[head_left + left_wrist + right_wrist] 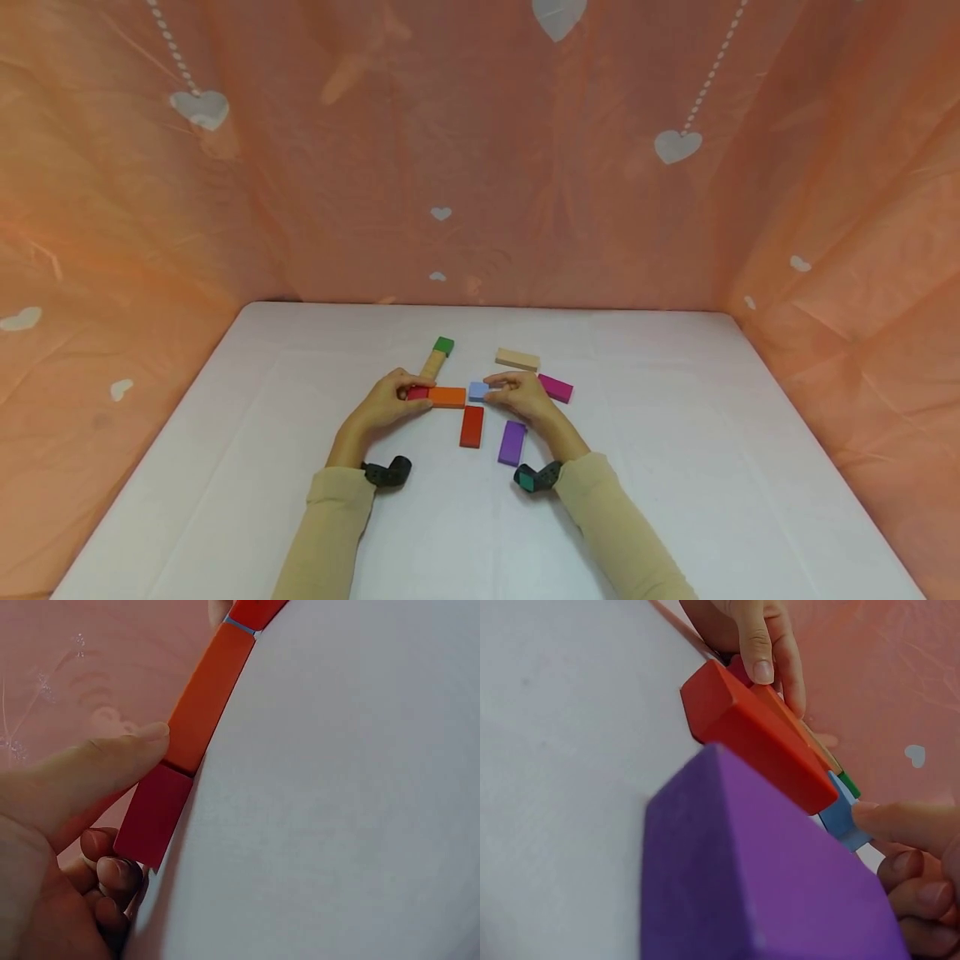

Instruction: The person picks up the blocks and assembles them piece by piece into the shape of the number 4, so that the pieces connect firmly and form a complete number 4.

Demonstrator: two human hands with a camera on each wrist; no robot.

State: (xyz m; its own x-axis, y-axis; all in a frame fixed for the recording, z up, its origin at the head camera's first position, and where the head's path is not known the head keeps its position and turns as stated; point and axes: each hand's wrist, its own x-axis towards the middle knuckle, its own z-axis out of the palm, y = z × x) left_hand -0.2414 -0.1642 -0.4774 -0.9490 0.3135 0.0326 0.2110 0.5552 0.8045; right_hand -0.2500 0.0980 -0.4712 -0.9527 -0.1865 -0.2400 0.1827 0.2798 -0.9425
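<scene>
On the white table, my left hand (384, 402) grips the small crimson block (154, 814), its thumb lying along the seam with the orange block (447, 398). Those two blocks sit end to end. My right hand (522, 395) pinches a light blue block (477, 392) just past the orange block's right end. A plain wooden block (432, 365) runs away from the crimson one, with a green block (444, 346) at its far end. Nearer to me, a red block (472, 427) lies below the orange and blue ones. In the right wrist view a purple block (780, 870) fills the foreground.
Behind my right hand lie a pale wooden block (517, 359) and a magenta block (556, 388). Each wrist wears a black strapped device. Orange cloth (480, 167) with white hearts hangs around the back and sides of the table (675, 417).
</scene>
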